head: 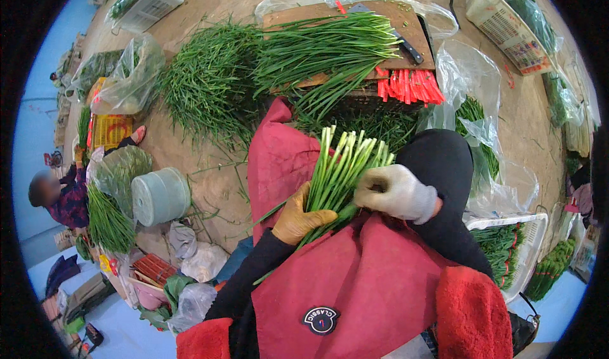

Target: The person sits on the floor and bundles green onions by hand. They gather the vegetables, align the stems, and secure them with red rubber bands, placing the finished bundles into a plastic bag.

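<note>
My left hand [304, 216], in a yellowish glove, is wrapped around a bunch of garlic chives [340, 168] above my lap. The pale stem ends point away from me, and the green leaves trail down over my red apron [342, 283]. At the right side of the bunch is my right hand [392, 192] in a white knit glove. Its fingers are curled and slightly blurred against the stalks; whether they pinch a blade is unclear. Beyond my knees, more chives [328, 40] lie across a wooden board [409, 14], beside a knife [409, 49] and red strips [411, 87].
A large loose heap of chives [209, 78] lies on the floor left of the board. Clear plastic bags [468, 68] and a white crate [533, 259] of tied bundles stand at right. Further left are a pale bucket [162, 197] and a seated person [66, 197].
</note>
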`<state>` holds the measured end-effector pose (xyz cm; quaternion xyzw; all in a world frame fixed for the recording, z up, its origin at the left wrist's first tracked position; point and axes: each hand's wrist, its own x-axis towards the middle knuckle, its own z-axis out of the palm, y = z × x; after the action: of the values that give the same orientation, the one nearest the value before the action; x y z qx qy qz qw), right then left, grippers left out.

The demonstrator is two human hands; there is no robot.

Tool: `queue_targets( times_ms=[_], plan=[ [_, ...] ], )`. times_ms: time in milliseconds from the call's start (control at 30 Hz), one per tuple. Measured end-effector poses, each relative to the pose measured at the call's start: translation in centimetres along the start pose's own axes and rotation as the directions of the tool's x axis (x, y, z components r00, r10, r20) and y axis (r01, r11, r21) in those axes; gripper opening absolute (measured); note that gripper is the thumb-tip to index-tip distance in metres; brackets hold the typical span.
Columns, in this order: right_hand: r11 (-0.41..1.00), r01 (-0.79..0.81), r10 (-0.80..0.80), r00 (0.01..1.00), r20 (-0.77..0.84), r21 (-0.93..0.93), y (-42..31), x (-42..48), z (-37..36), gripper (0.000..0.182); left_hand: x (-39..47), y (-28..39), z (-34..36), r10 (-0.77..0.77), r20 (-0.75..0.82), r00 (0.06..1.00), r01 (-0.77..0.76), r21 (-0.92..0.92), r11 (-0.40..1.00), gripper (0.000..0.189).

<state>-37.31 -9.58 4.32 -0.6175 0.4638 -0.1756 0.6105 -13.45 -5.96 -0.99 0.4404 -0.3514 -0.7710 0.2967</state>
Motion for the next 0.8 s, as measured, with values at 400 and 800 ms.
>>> queue_targets(
  times_ms=[400,800],
  plan=[
    [0.996,0.025,-0.056,0.928,-0.367,-0.091,0.2,-6.0,-6.3,0.011,-0.5,0.3,-0.5,-0.015,-0.053,0.998,0.007,-0.151,0.989,0.048],
    [0.961,0.161,-0.162,0.987,0.016,-0.223,-1.1,0.0,2.1,0.024,-1.5,1.2,0.0,0.053,-0.152,0.987,-0.036,0.116,0.993,0.045]
  ],
)
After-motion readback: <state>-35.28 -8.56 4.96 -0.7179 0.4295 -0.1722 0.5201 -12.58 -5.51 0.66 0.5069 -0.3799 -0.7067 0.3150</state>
